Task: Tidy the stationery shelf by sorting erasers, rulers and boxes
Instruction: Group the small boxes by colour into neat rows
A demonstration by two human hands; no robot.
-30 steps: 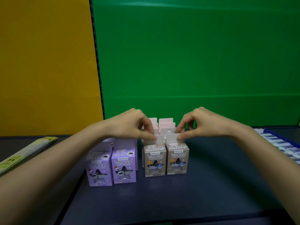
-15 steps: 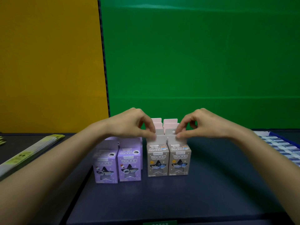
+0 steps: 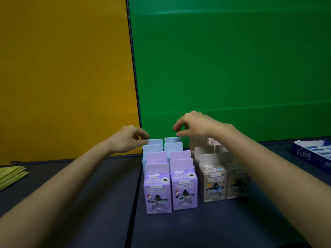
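Small cartons stand in rows on the dark shelf (image 3: 89,203). Two purple boxes (image 3: 157,192) (image 3: 184,188) lead the left rows, with more purple and then pale blue boxes (image 3: 172,146) behind them. To their right stand beige boxes (image 3: 214,183) in two rows. My left hand (image 3: 128,139) reaches over the back of the left row, thumb and fingertip pinched at the tab of the rearmost blue box (image 3: 155,141). My right hand (image 3: 195,126) hovers just above the rearmost blue box of the neighbouring row, fingers curled and apart, holding nothing.
A stack of yellow-green rulers (image 3: 10,174) lies at the far left edge. A blue tray of erasers (image 3: 304,155) sits at the far right. A seam (image 3: 135,203) splits the shelf surface. Yellow and green panels close the back.
Both hands let go of the front beige boxes' tabs and moved left and back to the blue boxes behind the purple rows. The view has shifted, so the boxes appear further right.
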